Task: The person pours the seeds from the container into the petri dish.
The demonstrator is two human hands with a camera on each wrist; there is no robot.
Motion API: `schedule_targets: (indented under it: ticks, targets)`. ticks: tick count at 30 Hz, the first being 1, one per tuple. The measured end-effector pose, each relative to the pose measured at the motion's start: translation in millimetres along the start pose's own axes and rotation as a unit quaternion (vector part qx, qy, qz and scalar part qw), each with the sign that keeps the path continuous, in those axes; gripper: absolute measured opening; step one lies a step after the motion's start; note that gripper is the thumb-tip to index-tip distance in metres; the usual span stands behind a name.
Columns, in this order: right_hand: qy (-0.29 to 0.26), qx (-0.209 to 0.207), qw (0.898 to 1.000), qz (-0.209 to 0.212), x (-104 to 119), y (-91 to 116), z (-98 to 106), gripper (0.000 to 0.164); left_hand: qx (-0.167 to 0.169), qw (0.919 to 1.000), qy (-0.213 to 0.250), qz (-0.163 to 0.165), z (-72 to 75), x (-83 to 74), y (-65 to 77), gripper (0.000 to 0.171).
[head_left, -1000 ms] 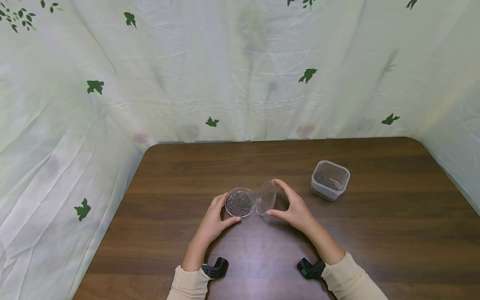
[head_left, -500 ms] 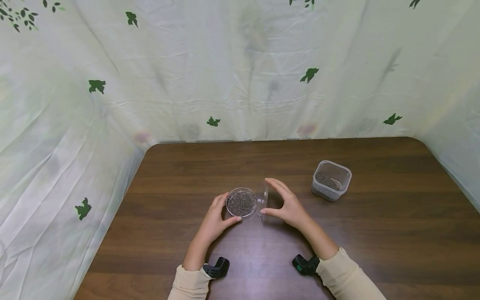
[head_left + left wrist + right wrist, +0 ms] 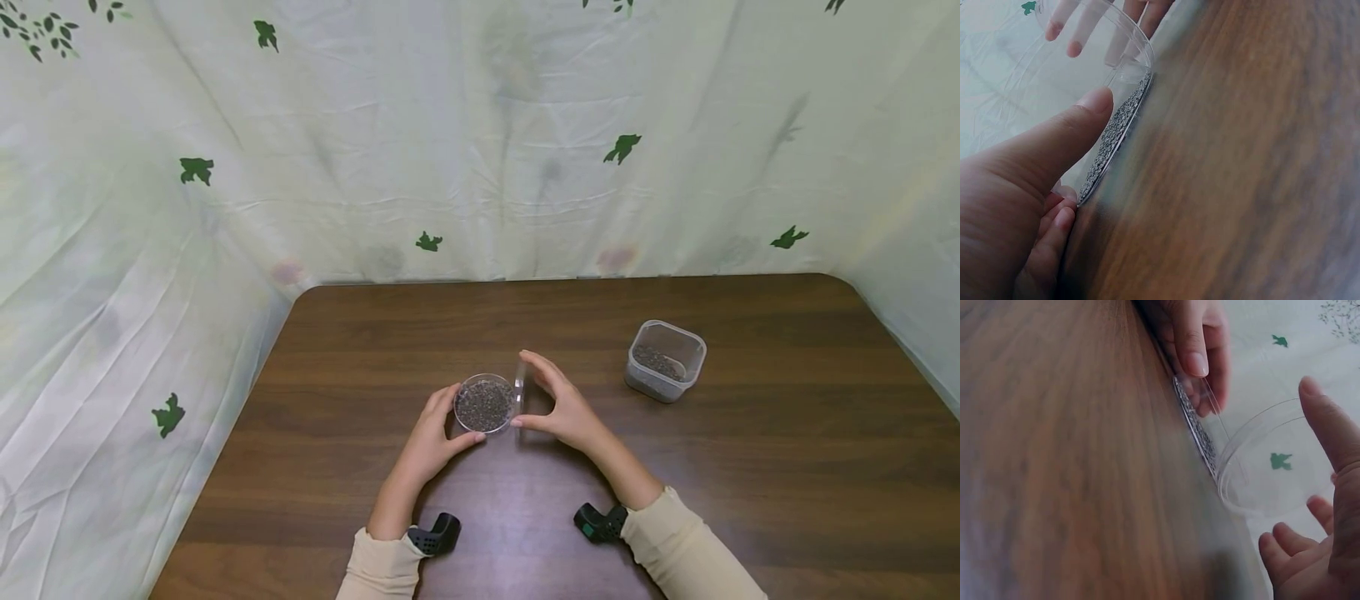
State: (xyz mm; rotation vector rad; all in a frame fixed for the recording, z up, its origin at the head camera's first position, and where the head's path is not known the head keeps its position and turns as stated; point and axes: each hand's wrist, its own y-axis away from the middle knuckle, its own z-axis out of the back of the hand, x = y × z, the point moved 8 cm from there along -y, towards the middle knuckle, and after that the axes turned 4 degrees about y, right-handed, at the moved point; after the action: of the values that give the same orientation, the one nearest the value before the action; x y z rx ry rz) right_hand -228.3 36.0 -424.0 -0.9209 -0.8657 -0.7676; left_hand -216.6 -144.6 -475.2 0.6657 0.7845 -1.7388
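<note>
A round clear petri dish (image 3: 484,376) filled with dark grey granules (image 3: 484,404) sits on the table. My left hand (image 3: 429,442) holds it from the left, thumb at the near rim and fingers round the far-left side. At the dish's right edge a clear round lid (image 3: 519,392) stands upright, seen edge-on in the head view and as a full disc in the right wrist view. My right hand (image 3: 566,408) holds this lid by its rim between thumb and fingertips. Through the clear lid, right-hand fingers (image 3: 1074,49) show in the left wrist view.
To the back right stands an open clear plastic tub (image 3: 666,360) with some of the same dark granules at its bottom. The brown wooden table (image 3: 375,333) runs back to a white curtain (image 3: 450,125) printed with green birds.
My right hand has moved left and turned the lid from a tilted, face-showing pose to upright beside the dish. The left hand and the dish have stayed nearly still.
</note>
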Motion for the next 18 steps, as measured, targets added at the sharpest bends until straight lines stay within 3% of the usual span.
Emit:
schedule_targets:
  ticks: [9,18]
  targets:
    - [-0.045,0.029,0.998,-0.032,-5,-4,-8,0.094,0.001,1.0,-0.002,0.008,-0.1,0.9,-0.1,0.081]
    - [-0.05,0.037,0.998,-0.004,-3,-7,-15,0.096,0.008,0.9999,-0.005,0.01,-0.3,1.5,0.4,0.082]
